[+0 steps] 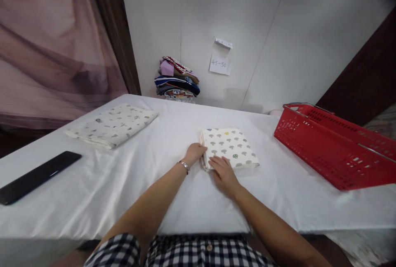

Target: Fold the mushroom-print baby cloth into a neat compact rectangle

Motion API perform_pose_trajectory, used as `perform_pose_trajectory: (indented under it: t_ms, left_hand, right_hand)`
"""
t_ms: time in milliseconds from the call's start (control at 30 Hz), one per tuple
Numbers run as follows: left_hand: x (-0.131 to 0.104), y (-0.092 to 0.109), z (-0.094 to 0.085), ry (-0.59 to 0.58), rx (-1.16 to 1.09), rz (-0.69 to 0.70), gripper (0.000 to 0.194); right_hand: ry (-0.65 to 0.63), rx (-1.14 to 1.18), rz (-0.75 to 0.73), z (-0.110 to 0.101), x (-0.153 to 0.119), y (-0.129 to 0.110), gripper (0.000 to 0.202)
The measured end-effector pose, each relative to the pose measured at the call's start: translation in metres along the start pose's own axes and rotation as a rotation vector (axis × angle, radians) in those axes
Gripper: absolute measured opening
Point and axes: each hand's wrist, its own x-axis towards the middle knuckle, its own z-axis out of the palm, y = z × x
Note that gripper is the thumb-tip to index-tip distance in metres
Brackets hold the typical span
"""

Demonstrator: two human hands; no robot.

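A folded white cloth (229,147) with grey mushroom prints and a few green and yellow ones lies flat in the middle of the table. At its left edge, my left hand (195,152), with a bracelet on the wrist, is closed on the folded layers. My right hand (225,175) rests on the near left corner of this cloth, its fingers stretched out over the top; the thumb is hidden. Farther left lies a second folded white cloth (114,125) with small grey prints, apart from both hands.
White sheeting covers the table (130,188). A red plastic basket (334,147) with metal handles stands on the right. A long black object (38,176) lies at the left. Behind the table's far edge rises a stack of folded clothes (177,79) by the wall, near a paper sign (220,65).
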Motion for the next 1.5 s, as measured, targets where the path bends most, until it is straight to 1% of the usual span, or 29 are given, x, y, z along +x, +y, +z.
perform_pose_trajectory:
  t_ms: [100,233,333,400,500,567,600,633,700,733,800,867,933,1067,1167,1267,1367,1500]
  left_hand:
    - [0.001,-0.003,0.001,0.032,0.041,0.016,0.019]
    - [0.004,-0.004,0.002,0.03,0.071,0.019,0.018]
    - [0.011,-0.001,0.004,0.041,0.058,0.009,0.017]
    - [0.016,0.003,0.005,0.044,0.038,0.007,0.023]
    - [0.023,0.007,0.006,0.036,0.031,0.005,0.031]
    - [0.025,0.008,0.006,0.048,0.035,0.005,0.027]
    - [0.026,0.007,0.006,0.06,0.038,0.004,0.024]
    - [0.027,0.007,0.006,0.071,0.041,0.004,0.021]
    - [0.027,0.004,0.007,0.081,0.045,0.004,0.017]
    - [0.027,0.003,0.007,0.081,0.045,0.002,0.017]
    - [0.026,0.002,0.006,0.064,0.035,-0.001,0.017]
    - [0.028,0.003,0.005,0.047,0.02,-0.003,0.017]
    - [0.032,0.006,0.003,0.053,0.02,-0.003,0.019]
    - [0.048,0.013,0.001,0.094,0.077,0.005,0.03]
    - [0.059,0.01,0.002,0.145,0.111,-0.006,0.026]
    - [0.064,0.004,0.004,0.185,0.112,-0.009,0.024]
    - [0.064,0.001,0.004,0.176,0.098,0.001,0.024]
    - [0.068,0.004,0.002,0.141,0.083,0.0,0.025]
  right_hand:
    - [-0.027,0.008,0.004,-0.002,0.0,0.0,0.05]
    - [-0.053,0.028,0.034,-0.007,0.002,-0.004,0.054]
    - [-0.096,0.101,0.066,-0.012,0.006,-0.005,0.049]
    - [-0.098,0.191,0.099,-0.017,0.011,0.0,0.042]
    - [0.005,0.281,0.186,-0.03,0.025,0.022,0.036]
    - [0.069,0.211,0.256,-0.042,0.035,0.045,0.035]
    - [0.087,0.124,0.298,-0.048,0.039,0.058,0.034]
    - [0.062,0.024,0.325,-0.053,0.042,0.07,0.035]
    - [-0.051,-0.166,0.422,-0.06,0.045,0.093,0.037]
    - [-0.12,-0.222,0.475,-0.061,0.044,0.101,0.039]
    - [-0.209,-0.281,0.553,-0.059,0.039,0.111,0.043]
    - [-0.241,-0.31,0.583,-0.054,0.034,0.114,0.045]
    - [-0.245,-0.335,0.584,-0.049,0.03,0.113,0.046]
    - [-0.245,-0.346,0.577,-0.046,0.03,0.113,0.046]
    - [-0.236,-0.342,0.562,-0.046,0.029,0.115,0.046]
    - [-0.221,-0.333,0.542,-0.046,0.028,0.115,0.044]
    - [-0.221,-0.325,0.552,-0.047,0.027,0.115,0.044]
    - [-0.262,-0.283,0.587,-0.052,0.033,0.117,0.044]
